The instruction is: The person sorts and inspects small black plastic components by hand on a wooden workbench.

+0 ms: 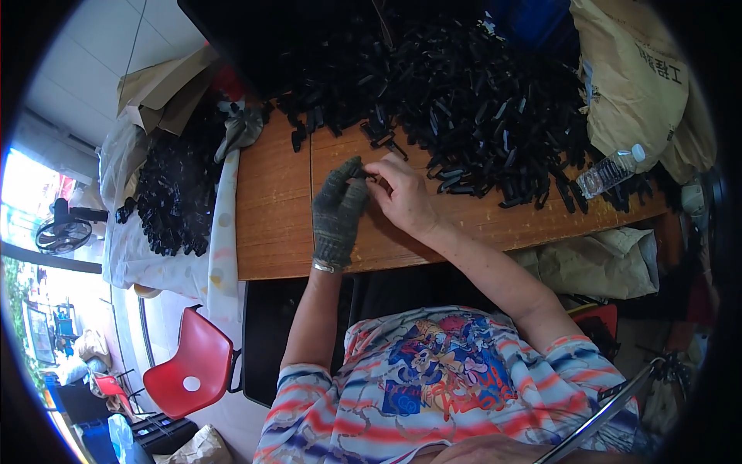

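Note:
My left hand (338, 213), in a dark grey-green knit glove, is raised over the front of the wooden table (270, 209). My bare right hand (405, 195) meets it at the fingertips. Both hands are closed in a pinch around something small and dark between them, too hidden to name. Just beyond the fingers, a few loose black plastic pieces (379, 133) lie at the edge of a large heap of black plastic pieces (479, 108), which spreads across the far and right side of the table.
A clear plastic bottle (610, 172) lies on the heap's right, beside a brown paper sack (638, 85). At left, a second pile of shiny black pieces (179, 189) sits on a pale cloth. A red chair (192, 367) and a fan (63, 232) stand farther left.

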Demonstrator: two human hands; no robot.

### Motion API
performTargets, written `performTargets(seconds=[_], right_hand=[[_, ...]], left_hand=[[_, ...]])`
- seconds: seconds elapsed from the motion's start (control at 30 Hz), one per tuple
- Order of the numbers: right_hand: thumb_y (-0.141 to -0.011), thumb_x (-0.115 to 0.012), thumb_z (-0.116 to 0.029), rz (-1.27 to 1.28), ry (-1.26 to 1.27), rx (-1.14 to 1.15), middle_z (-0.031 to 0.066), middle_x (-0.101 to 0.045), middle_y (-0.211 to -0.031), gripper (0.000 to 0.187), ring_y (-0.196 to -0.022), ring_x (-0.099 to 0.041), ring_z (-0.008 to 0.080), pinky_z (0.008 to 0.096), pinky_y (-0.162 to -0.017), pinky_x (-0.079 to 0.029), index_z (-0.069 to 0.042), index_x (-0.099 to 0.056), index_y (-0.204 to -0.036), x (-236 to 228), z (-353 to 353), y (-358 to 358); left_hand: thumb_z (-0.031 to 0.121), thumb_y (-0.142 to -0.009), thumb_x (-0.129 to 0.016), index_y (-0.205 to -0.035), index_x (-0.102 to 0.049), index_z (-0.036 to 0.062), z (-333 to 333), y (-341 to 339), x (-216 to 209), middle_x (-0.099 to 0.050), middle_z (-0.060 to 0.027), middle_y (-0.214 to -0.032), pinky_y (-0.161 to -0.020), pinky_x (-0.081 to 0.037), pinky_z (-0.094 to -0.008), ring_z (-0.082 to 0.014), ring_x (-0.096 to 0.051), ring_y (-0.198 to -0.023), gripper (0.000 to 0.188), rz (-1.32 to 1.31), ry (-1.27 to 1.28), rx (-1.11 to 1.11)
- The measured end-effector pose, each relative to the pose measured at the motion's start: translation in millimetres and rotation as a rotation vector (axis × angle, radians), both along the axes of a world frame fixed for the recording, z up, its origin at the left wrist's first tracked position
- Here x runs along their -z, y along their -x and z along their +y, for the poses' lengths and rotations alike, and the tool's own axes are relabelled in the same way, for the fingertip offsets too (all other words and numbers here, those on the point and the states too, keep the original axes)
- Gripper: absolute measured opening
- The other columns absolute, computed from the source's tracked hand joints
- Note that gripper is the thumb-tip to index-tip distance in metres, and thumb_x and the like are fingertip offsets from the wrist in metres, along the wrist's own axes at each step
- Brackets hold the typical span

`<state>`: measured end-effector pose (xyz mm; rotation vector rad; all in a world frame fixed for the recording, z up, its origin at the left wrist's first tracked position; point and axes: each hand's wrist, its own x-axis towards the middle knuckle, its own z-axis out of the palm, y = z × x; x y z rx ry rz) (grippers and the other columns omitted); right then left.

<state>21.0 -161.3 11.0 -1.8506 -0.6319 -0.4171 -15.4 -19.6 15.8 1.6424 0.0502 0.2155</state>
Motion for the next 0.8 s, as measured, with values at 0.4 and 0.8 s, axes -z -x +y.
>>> performTargets(seconds=[0.4,0.8], right_hand=[[-0.087,-0.068,-0.01,0.048,0.013,-0.03,0.0183,-0.065,-0.098,0.046,-0.081,-0.067,0.036,0.0433,-0.068,-0.053,-0.004,-0.046,-0.127,13.5,9.4,26.4],[-0.092,-0.063,-0.012,0.249,-0.15,-0.187,0.0216,-0.065,-0.107,0.039,-0.1,-0.066,0.0385,0.0418,-0.082,-0.052,-0.003,-0.047,-0.127,14.6,13.1,19.9]], left_hand=[[0.015,-0.1,-0.054,-0.102,-0.065,0.0017,-7.9,8.1,-5.5,-0.066,-0.0064,-0.091,-0.07,-0.051,-0.029,-0.0145,-0.062,-0.081,0.018,-0.175,-0.039,0.102],[0.015,-0.098,-0.057,-0.106,-0.064,0.0014,-0.5,1.5,7.5,-0.066,-0.006,-0.095,-0.072,-0.052,-0.0294,-0.0148,-0.063,-0.085,0.017,-0.188,-0.025,0.097]])
